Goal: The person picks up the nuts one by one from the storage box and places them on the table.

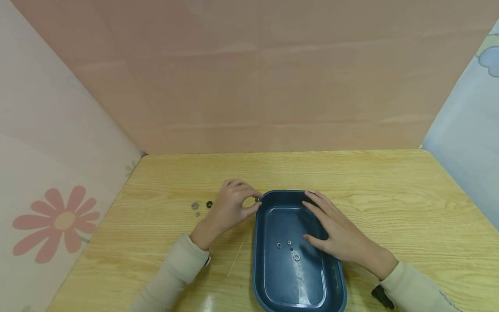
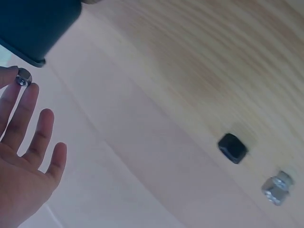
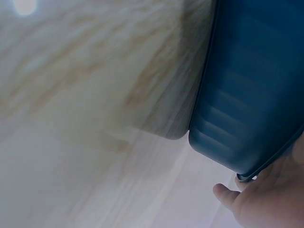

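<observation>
A small silver metal nut [image 2: 23, 77] is pinched between the thumb and fingertips of my left hand [image 1: 234, 203], just beside the far left rim of a dark blue tray [image 1: 258, 268]. The other left fingers extend loosely in the left wrist view. My right hand [image 1: 339, 236] rests over the tray's right rim near the far corner, fingers spread and fairly straight, thumb over the inside. On the tray floor lie several small nuts, the largest being a silver nut [image 1: 297, 257]. Left of my left hand, a black nut [image 1: 209, 204] and two silver nuts [image 1: 195, 206] lie on the table.
The wooden table [image 1: 390, 186] extends to both sides of the tray. A thin pale strand [image 1: 235, 258] lies left of the tray. A plain tan backdrop [image 1: 257, 86] stands behind the table, with patterned sheets at left and right.
</observation>
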`<state>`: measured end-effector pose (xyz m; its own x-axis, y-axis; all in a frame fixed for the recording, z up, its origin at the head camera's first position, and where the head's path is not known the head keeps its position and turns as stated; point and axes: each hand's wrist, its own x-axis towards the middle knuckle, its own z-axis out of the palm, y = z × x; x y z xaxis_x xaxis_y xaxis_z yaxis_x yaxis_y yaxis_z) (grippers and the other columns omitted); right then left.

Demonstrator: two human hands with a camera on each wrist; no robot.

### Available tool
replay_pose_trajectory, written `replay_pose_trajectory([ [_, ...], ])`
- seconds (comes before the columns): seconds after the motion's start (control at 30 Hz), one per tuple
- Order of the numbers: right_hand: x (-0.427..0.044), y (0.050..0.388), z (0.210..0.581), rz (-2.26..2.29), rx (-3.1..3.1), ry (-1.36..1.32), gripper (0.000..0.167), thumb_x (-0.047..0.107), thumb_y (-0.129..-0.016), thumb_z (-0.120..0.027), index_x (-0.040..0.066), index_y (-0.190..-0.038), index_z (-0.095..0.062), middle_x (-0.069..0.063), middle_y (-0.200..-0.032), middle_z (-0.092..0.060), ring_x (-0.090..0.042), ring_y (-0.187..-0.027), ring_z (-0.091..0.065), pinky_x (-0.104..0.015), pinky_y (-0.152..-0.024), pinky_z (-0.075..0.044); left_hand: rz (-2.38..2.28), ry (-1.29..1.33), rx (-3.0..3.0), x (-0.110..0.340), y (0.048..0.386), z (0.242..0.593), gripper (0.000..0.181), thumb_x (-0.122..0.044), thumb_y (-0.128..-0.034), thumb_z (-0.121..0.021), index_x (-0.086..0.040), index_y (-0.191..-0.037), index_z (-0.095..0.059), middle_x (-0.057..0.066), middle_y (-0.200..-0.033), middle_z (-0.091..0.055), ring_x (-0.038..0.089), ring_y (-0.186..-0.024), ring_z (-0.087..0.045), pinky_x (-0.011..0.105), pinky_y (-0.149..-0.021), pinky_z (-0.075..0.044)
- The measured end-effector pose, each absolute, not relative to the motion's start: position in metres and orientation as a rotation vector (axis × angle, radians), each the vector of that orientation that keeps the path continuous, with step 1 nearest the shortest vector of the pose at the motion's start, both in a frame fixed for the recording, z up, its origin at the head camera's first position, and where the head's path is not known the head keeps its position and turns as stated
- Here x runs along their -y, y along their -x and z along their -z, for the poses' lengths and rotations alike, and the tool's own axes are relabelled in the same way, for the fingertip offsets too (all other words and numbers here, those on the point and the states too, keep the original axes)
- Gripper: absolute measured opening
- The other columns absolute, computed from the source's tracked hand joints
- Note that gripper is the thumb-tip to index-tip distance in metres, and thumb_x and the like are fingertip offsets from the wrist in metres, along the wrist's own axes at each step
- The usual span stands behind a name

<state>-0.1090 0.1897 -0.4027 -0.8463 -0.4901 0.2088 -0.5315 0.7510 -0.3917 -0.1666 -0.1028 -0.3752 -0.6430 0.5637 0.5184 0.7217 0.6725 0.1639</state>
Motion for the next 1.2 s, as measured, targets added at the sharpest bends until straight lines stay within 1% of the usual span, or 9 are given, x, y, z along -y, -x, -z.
replay_pose_trajectory([
  [0.23,-0.19,0.108,0.401,-0.678,2.847,-0.846,0.075,0.035,-0.088,-0.073,0.004,-0.148,-0.042,-0.01,-0.163,-0.024,-0.039,-0.151,-0.017,-0.066,-0.109,-0.032,0.484,0.938,2.462,0.11,0.181,0.383,0.012,-0.016,-0.0815,-0.08,-0.018,-0.093,-0.078,-0.006,-0.09,-0.076,0.016,-0.091,-0.065,0.041,-0.091,-0.048],
  [0.53,-0.189,0.107,0.402,-0.698,2.844,-0.845,0.075,0.037,-0.088,-0.073,0.005,-0.149,-0.041,-0.01,-0.163,-0.024,-0.039,-0.151,-0.016,-0.067,-0.109,-0.032,0.412,0.869,2.522,0.117,0.199,0.391,0.01,-0.015,-0.0828,-0.078,-0.014,-0.093,-0.078,-0.003,-0.089,-0.077,0.019,-0.088,-0.066,0.045,-0.089,-0.049],
  [0.93,-0.19,0.107,0.405,-0.681,2.828,-0.839,0.077,0.034,-0.086,-0.075,0.004,-0.148,-0.041,-0.009,-0.163,-0.024,-0.038,-0.152,-0.016,-0.067,-0.108,-0.032,0.312,0.82,2.571,0.122,0.207,0.396,0.01,-0.018,-0.0836,-0.079,-0.015,-0.094,-0.079,-0.002,-0.092,-0.077,0.019,-0.085,-0.066,0.046,-0.087,-0.05],
  [1.2,-0.19,0.106,0.404,-0.686,2.824,-0.847,0.075,0.035,-0.088,-0.073,0.006,-0.149,-0.041,-0.009,-0.163,-0.024,-0.038,-0.151,-0.017,-0.068,-0.108,-0.033,0.268,0.788,2.619,0.123,0.209,0.397,0.011,-0.018,-0.0827,-0.08,-0.015,-0.094,-0.079,-0.002,-0.092,-0.077,0.02,-0.084,-0.065,0.046,-0.087,-0.049],
])
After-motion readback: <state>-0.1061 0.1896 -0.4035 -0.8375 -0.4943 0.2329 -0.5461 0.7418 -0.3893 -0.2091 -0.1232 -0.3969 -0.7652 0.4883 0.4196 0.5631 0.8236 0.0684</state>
